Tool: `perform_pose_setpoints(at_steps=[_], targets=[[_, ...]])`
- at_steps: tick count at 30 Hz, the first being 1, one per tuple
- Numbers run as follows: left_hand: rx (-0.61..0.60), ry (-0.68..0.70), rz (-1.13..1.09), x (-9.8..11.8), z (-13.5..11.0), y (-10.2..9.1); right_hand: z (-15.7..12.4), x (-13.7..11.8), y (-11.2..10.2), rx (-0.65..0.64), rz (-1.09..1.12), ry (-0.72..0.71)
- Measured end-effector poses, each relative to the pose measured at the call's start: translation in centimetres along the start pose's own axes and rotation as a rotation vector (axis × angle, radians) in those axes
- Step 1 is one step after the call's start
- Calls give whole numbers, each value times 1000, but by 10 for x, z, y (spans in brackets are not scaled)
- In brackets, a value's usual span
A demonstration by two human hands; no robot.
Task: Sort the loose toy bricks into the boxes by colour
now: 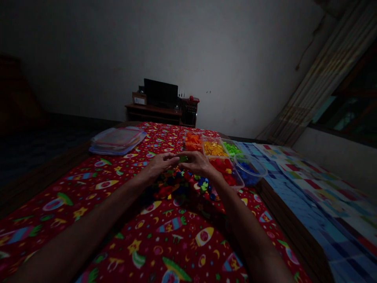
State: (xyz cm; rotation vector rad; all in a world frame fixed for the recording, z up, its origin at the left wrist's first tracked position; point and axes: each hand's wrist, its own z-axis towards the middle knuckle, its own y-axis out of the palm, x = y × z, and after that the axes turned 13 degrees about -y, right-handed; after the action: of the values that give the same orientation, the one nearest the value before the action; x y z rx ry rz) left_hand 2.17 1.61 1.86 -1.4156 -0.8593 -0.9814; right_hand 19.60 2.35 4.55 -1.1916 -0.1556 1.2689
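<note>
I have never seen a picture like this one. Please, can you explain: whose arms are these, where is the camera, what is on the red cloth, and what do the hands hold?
The camera sits on a person's head and looks down, so both arms are that person's own. The left hand and right hand meet over a small green piece, pinching it between them. Below lies a pile of mixed coloured pieces on the red patterned cloth. To the right stand clear tubs of sorted pieces: orange, yellow, green, red, blue. Stacked clear lids lie far left.

Showing two bare forearms, left hand [160, 164] and right hand [198, 163]; wearing no sleeves, gloves, rings, watch or bracelets within view; fingers uncovered.
</note>
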Motion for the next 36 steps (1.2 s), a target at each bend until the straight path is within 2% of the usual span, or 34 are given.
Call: perform_pose_setpoints(at_steps=[2,5,8,11,16,18,20,23,27,29,32,36], targets=[[-49,-40,-117,-2,4,1,-1,0,-2,11,-76,26],[10,-42,-122,-5,11,-3,-6,5,-14,49,-251,86],[92,-4,-53,-8,17,-14,-16,23,-42,122,-413,201],[149,-11,-14,-10,18,-27,-26,51,-79,200,-607,354],[210,-34,58,-21,22,-42,-31,102,-127,149,-828,676],[206,-22,128,-26,26,-46,-31,116,-136,94,-866,756],[176,9,197,-31,29,-47,-29,124,-138,58,-888,769],[86,89,301,-34,31,-42,-23,121,-128,104,-897,668],[5,232,541,-33,27,-29,-8,94,-89,177,-753,359],[10,290,658,-34,25,-24,0,74,-60,119,-608,200],[10,308,723,-39,26,-22,10,48,-16,-13,-451,72],[66,318,680,-45,34,-28,26,35,29,-127,-436,-68]])
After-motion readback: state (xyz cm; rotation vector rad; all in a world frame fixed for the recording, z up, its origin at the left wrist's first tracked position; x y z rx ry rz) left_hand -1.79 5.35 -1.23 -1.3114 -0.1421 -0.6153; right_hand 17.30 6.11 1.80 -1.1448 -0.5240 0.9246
